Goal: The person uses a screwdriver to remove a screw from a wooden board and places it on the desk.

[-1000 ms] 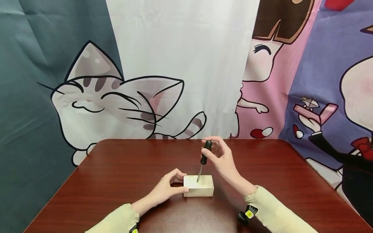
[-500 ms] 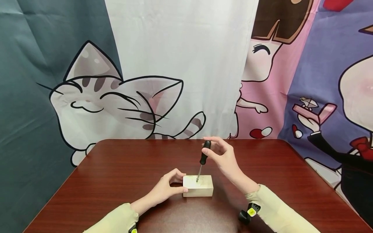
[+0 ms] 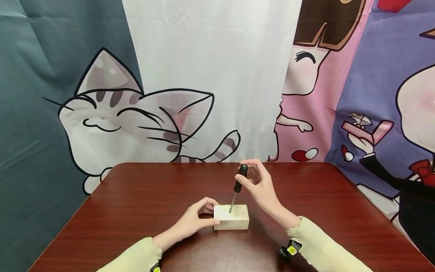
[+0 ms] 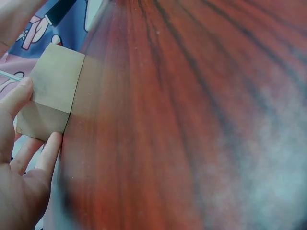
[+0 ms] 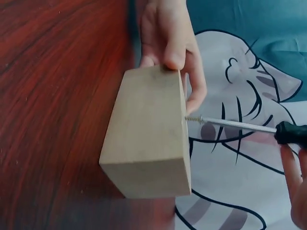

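A pale wooden block [image 3: 232, 223] lies on the table. My left hand [image 3: 192, 223] grips its left end between thumb and fingers; the left wrist view shows those fingers against the block [image 4: 57, 76]. Above it, my right hand [image 3: 261, 185] holds a screwdriver [image 3: 240, 179] by its black handle, thumb on the near side. The screwdriver leans slightly, its shaft [image 5: 240, 125] running down to the block's top face. In the right wrist view, a small brass-coloured screw [image 5: 193, 119] stands partly out of the block, with the screwdriver's tip at its head.
The dark red wooden table [image 3: 153, 189] stretches around the block. A cartoon-printed curtain [image 3: 210, 75] hangs behind its far edge. Both wrists carry straps with small devices, the right one [image 3: 290, 249] hanging low over the table.
The screwdriver's handle and the right fingers shift slightly, tilting a little. The block and the left hand stay in place.
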### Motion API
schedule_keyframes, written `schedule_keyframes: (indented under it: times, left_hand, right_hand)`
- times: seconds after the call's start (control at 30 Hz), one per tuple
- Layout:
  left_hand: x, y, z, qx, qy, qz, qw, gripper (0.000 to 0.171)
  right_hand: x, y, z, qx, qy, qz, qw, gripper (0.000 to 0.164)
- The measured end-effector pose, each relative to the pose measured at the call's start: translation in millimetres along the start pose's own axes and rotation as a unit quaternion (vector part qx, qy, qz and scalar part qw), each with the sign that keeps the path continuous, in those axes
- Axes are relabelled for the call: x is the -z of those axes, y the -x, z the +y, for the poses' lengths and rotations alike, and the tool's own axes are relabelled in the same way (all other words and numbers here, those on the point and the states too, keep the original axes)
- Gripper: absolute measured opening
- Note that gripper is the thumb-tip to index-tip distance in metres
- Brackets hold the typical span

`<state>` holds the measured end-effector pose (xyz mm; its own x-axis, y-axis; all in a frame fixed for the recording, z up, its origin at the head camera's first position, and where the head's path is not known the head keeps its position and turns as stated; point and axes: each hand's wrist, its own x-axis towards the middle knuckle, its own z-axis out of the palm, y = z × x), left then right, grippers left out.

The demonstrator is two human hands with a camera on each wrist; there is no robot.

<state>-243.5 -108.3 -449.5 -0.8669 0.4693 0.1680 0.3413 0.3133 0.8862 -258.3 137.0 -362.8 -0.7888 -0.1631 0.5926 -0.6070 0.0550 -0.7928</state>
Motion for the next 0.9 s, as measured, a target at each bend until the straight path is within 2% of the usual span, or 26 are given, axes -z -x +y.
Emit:
schedule_keyframes:
  times: [0.1,0.23,0.5,0.7,0.8,0.9]
  left_hand:
    - [-0.8,0.1,0.6,0.001,0.002,-0.005,1.0,0.044]
    - [-0.7,-0.4,1.2,-0.002,0.001,-0.008,1.0,0.044]
    - [2.3,-1.4,0.8,-0.006,0.001,-0.008,1.0,0.044]
    - [3.3,-3.4,2.8,-0.006,0.008,-0.009,0.9999,0.043]
    - [2.6,-3.0,2.7,-0.007,0.008,-0.009,0.9999,0.043]
    - [1.8,-1.7,2.0,-0.006,0.005,-0.01,0.9999,0.043]
  right_hand:
    - [0,1,-4,-0.021,0.034,0.027,0.999,0.037]
    - [2,-3,-7,-0.032,0.033,0.025,0.999,0.035]
    - [8,-8,-7,-0.035,-0.028,-0.026,0.999,0.036]
    - [10,-9,-1,-0.015,-0.059,-0.066,0.996,0.038]
    - [7,-7,2,-0.004,-0.068,-0.049,0.997,0.034]
    - [3,-4,4,0.0,-0.056,-0.004,0.998,0.03]
